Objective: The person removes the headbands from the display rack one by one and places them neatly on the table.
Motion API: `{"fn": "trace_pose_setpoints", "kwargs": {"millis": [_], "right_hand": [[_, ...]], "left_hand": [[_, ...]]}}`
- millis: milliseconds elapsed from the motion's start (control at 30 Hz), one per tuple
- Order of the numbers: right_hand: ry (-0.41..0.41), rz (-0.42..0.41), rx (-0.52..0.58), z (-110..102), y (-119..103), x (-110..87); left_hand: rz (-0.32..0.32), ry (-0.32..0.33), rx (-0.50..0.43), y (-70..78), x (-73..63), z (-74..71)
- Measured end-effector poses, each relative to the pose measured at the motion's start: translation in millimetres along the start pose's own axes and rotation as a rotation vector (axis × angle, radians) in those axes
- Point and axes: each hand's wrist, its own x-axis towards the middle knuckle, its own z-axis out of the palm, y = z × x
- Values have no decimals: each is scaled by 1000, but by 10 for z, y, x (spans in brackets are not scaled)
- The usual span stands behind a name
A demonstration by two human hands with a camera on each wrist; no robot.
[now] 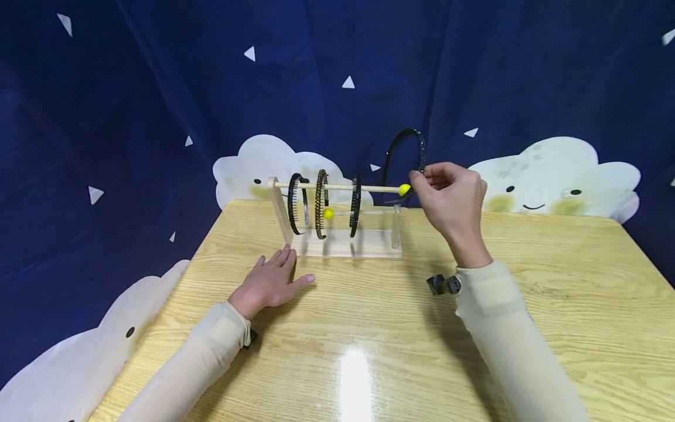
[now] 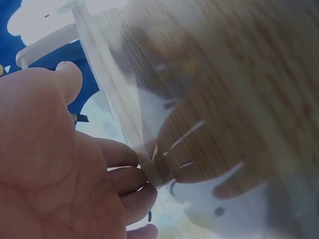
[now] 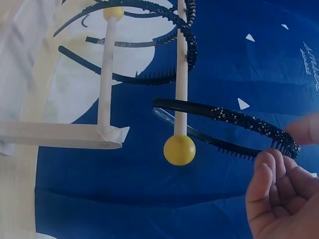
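Note:
My right hand (image 1: pixel 454 202) pinches a black headband (image 3: pixel 246 122) with glittering stones and comb teeth. In the right wrist view its two arms reach across the upper rod (image 3: pixel 182 89), just behind the yellow ball (image 3: pixel 179 150) on the rod's end. My left hand (image 1: pixel 271 282) lies on the table with fingers spread, its fingertips at the left end of the wooden stand (image 1: pixel 377 243). Along the upper rod hang a black headband (image 1: pixel 291 208), a brown beaded headband (image 1: pixel 319 205) and another black headband (image 1: pixel 355 205).
A lower rod with its own yellow ball (image 1: pixel 328 213) runs from the short right post (image 1: pixel 396 227). The wooden table (image 1: pixel 327 328) extends before the stand. Behind hangs a dark blue curtain (image 1: pixel 316 35) with white triangles and clouds.

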Motion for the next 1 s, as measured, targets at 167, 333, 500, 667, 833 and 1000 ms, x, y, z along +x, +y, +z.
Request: {"fn": "trace_pose_setpoints", "kwargs": {"millis": [167, 333, 500, 667, 833, 1000], "right_hand": [[11, 8, 16, -23, -14, 21], [20, 17, 16, -55, -41, 30], [35, 39, 28, -100, -74, 42], [49, 56, 44, -152, -97, 42], [65, 66, 64, -211, -97, 36], [82, 62, 89, -271, -99, 41]], "left_hand": [[-3, -1, -3, 2, 0, 4], [2, 5, -3, -3, 4, 15], [4, 7, -2, -4, 3, 19], [7, 8, 0, -5, 6, 24], [6, 8, -3, 0, 7, 19], [4, 9, -7, 0, 4, 14]]}}
